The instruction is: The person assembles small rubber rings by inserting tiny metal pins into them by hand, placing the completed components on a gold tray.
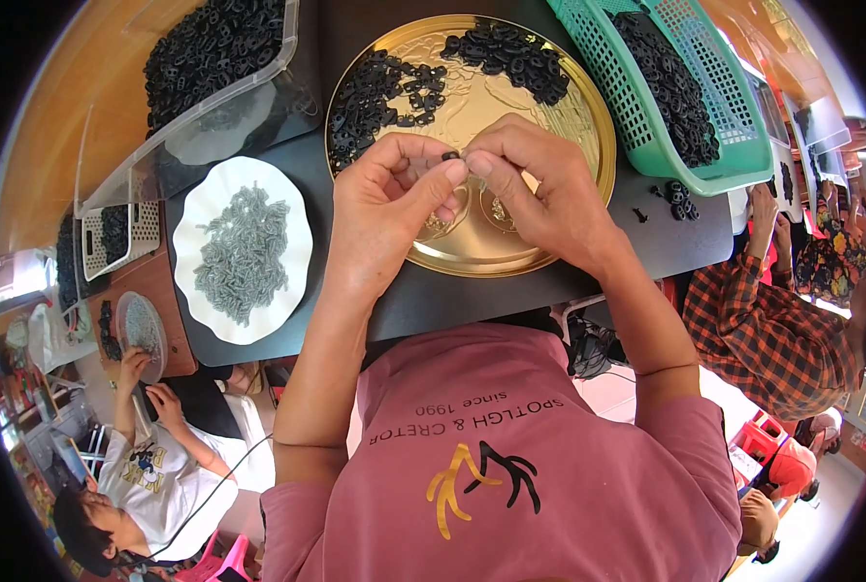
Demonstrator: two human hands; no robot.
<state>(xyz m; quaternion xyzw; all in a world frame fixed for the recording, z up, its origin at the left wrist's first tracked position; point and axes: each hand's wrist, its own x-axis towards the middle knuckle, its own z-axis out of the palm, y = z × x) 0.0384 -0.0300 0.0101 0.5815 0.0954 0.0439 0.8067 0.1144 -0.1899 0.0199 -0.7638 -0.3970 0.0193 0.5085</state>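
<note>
Pinching black part (451,155) in left hand (379,199), something unclear, if anything, in right hand (554,194), over gold tray (491,112), likely to catch drops

Head-worn fisheye view, looking down from above, close to the hands (379,204)

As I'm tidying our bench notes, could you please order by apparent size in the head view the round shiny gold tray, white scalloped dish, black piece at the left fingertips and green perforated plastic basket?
1. Gold tray
2. Green basket, cut off at the top edge
3. White dish
4. Black piece
</note>
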